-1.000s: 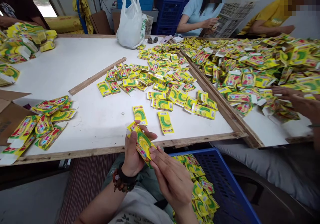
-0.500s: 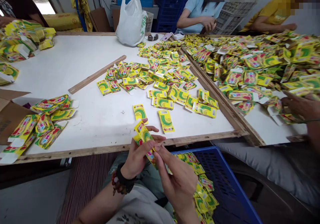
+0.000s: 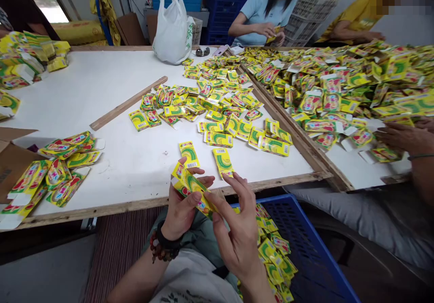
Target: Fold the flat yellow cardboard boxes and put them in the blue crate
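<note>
My left hand (image 3: 181, 203) grips a flattened yellow-and-green printed carton (image 3: 193, 188) between thumb and fingers, just over the table's near edge. My right hand (image 3: 235, 230) is close by with its fingers spread, and its thumb rests against the carton's lower end. Two more flat cartons (image 3: 189, 155) lie on the white table (image 3: 111, 81) just beyond my left fingers, and another (image 3: 223, 163) lies to their right. A loose scatter of cartons (image 3: 217, 122) spreads further back.
Below my right hand, a blue plastic crate (image 3: 305, 244) holds cartons. A wooden strip (image 3: 127, 103) lies on the table, with a cardboard box (image 3: 13, 158) at left. A co-worker's hand (image 3: 400, 138) works at a large heap (image 3: 332, 100) on the right-hand table.
The carton has tilted further across my left hand. My right fingers have lifted and spread apart, and the co-worker's hand on the right has shifted over the heap.
</note>
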A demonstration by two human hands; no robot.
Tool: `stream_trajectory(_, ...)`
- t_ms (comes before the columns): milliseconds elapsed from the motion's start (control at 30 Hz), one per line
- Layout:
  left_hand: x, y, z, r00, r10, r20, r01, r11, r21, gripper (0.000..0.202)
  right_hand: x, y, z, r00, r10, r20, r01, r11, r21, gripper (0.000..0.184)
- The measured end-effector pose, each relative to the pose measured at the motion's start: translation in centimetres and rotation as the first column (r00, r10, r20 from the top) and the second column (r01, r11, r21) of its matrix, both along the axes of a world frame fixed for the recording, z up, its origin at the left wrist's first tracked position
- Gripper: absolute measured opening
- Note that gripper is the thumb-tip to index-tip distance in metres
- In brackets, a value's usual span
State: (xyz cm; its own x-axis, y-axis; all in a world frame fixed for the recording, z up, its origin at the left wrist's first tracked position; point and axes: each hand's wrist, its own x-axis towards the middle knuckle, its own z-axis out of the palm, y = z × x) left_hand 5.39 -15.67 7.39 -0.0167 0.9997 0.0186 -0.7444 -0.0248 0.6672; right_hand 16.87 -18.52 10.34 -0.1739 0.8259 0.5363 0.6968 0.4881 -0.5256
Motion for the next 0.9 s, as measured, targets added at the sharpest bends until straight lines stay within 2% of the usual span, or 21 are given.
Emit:
stream_trajectory(67,-0.2,-0.1,0.0,1.0,0.009,-0.01,-0.009,1.0,0.014,0.061,-0.2,0.1,0.5,0.999,0.027,0.022,-0.026,0.999,-0.047,0.024)
stream_trajectory(267,-0.5,-0.5,0.2,0.999,0.04,-0.005,-0.04,0.999,0.001,0.067,-0.8,-0.3,0.8,0.994,0.103,0.027,-0.098,0.983,-0.155,0.026)
stream_trajectory(333,-0.5,-0.6,0.4,0.998,0.052,0.022,-0.053,0.998,0.024,0.063,-0.9,-0.4,0.9,0.998,0.065,0.008,-0.063,0.982,-0.177,0.03)
stream_trajectory(400,-0.4,-0.5,0.7,0.995,0.087,0.057,-0.089,0.995,0.035,0.055,-1.0,-0.6,1.0,0.999,-0.035,-0.011,0.034,0.992,-0.121,0.035)
stream_trajectory(467,-0.4,-0.4,0.9,0.987,0.138,0.084,-0.141,0.99,0.021,0.049,-1.0,-0.7,0.9,0.994,-0.112,-0.019,0.111,0.993,-0.027,0.03)
stream_trajectory(533,-0.4,-0.3,1.0,0.981,0.168,0.096,-0.168,0.986,0.0,0.047,-0.9,-0.7,0.8,0.995,-0.103,-0.016,0.103,0.995,0.019,0.02)
stream_trajectory(700,-0.3,-0.4,0.8,0.987,0.11,0.12,-0.103,0.993,-0.064,0.049,-0.6,-0.7,0.5,0.996,-0.024,-0.089,0.023,1.0,-0.008,0.024)
stream_trajectory(900,-0.3,-0.6,0.8,0.986,0.129,0.11,-0.119,0.989,-0.085,0.049,-0.6,-1.0,0.6,0.995,-0.067,-0.074,0.065,0.997,-0.029,0.016)
